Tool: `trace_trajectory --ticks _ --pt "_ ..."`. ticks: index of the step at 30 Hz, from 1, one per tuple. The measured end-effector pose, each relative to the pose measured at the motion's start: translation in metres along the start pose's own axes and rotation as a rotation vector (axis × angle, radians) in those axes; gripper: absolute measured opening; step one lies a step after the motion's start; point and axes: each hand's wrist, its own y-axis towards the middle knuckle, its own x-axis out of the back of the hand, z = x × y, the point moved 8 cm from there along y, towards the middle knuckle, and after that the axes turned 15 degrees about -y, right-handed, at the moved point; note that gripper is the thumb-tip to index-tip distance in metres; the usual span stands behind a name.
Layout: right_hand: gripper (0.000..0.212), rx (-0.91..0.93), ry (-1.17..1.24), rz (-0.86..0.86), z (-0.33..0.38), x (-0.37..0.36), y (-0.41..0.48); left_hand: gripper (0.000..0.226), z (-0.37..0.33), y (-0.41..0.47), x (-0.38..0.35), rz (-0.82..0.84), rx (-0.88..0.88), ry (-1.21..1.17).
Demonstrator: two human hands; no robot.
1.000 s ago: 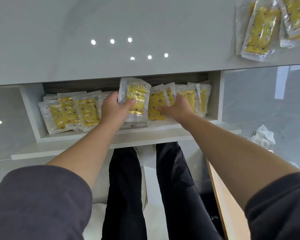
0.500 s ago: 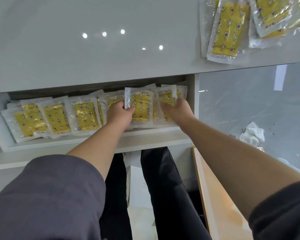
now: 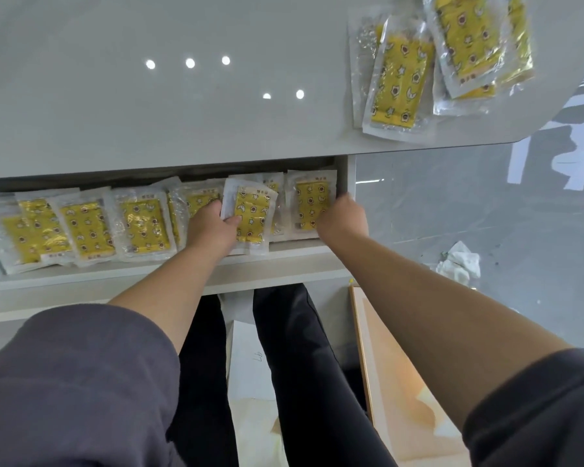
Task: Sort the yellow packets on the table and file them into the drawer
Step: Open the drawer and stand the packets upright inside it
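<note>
While I have both arms down in the open drawer (image 3: pixel 169 269), I judge the filing step is in hand. My left hand (image 3: pixel 213 227) is clamped on a packet (image 3: pixel 250 214) in the drawer's right half, long axis running front to back. My right hand (image 3: pixel 343 219) presses the end packet (image 3: pixel 309 203); its fingers are hidden, so I cannot tell its grip. Next, seat this packet. Beyond the drawer, more packets (image 3: pixel 398 85) wait on the bench (image 3: pixel 149 129).

Handwritten marks on the white sheet (image 3: pixel 250 358) at six o'clock look like "Lb" or "97", unclear. Small print tops the yellow packets (image 3: pixel 142 224) in the drawer (image 3: pixel 267 261), too blurred to read.
</note>
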Motion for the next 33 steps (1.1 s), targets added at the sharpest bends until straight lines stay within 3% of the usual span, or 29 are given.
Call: trace_trajectory --ticks 3,5,8,11,14,22,24,27,29,31,33 --pt "0.054 0.103 -0.280 -0.143 0.022 0.011 -0.015 0.018 0.007 -0.005 0.020 -0.026 0.019 -0.019" --pt "0.060 0.271 -0.412 -0.227 0.049 0.009 -0.020 0.024 0.020 -0.002 0.036 -0.043 0.050 -0.066" --pt "0.071 0.511 -0.529 -0.224 0.090 -0.006 -0.017 0.023 0.036 0.004 0.061 -0.065 0.077 -0.123" --pt "0.077 0.620 -0.622 -0.172 0.118 -0.022 -0.009 0.018 0.050 0.012 0.084 -0.096 0.091 -0.144" --pt "0.075 0.610 -0.690 -0.075 0.123 -0.036 -0.009 0.021 0.063 0.016 0.102 -0.108 0.102 -0.126" --pt "0.071 0.543 -0.676 -0.151 0.128 -0.033 -0.014 0.023 0.070 0.024 0.103 -0.054 0.077 -0.180" --pt "0.069 0.550 -0.619 -0.161 0.135 -0.035 -0.015 0.028 0.071 0.028 0.107 -0.101 0.081 -0.061" --pt "0.065 0.581 -0.557 -0.159 0.144 -0.037 -0.024 0.017 0.066 0.025 0.119 -0.186 0.091 0.223" --pt "0.063 0.590 -0.517 -0.157 0.144 -0.037 -0.032 0.030 0.060 0.016 0.125 -0.213 0.120 0.358" --pt "0.061 0.585 -0.453 -0.153 0.139 -0.029 -0.043 0.034 0.041 0.004 0.124 -0.197 0.058 0.479" --pt "0.056 0.579 -0.366 -0.162 0.129 -0.015 -0.054 0.022 0.010 -0.013 0.114 -0.157 -0.071 0.521"
